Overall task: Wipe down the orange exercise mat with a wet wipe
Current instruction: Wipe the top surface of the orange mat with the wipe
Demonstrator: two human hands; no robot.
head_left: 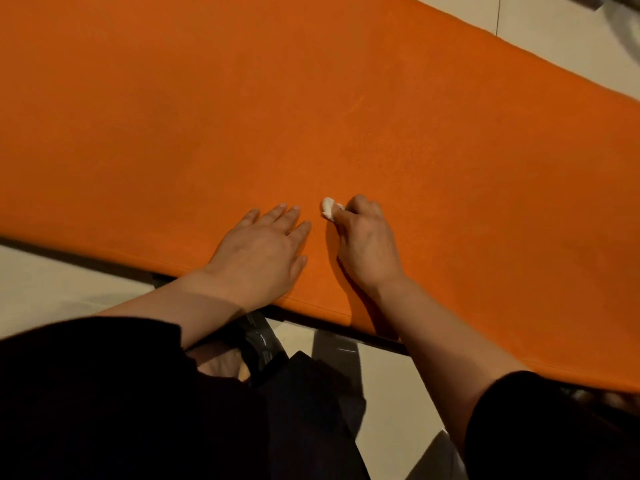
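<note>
While L hand [258,245] lies flat, spread | R hand [363,237] pinches 1 wipe [327,208] | 1 mat [311,116]

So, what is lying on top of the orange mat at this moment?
On the orange mat lie the flat left hand and the right hand, which grips a balled white wipe. The mat under them is hidden.

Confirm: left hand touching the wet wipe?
Apart. The head view shows the left hand lying flat on the orange mat, with a strip of bare mat between its fingertips and the wet wipe pinched by the right hand.
</note>
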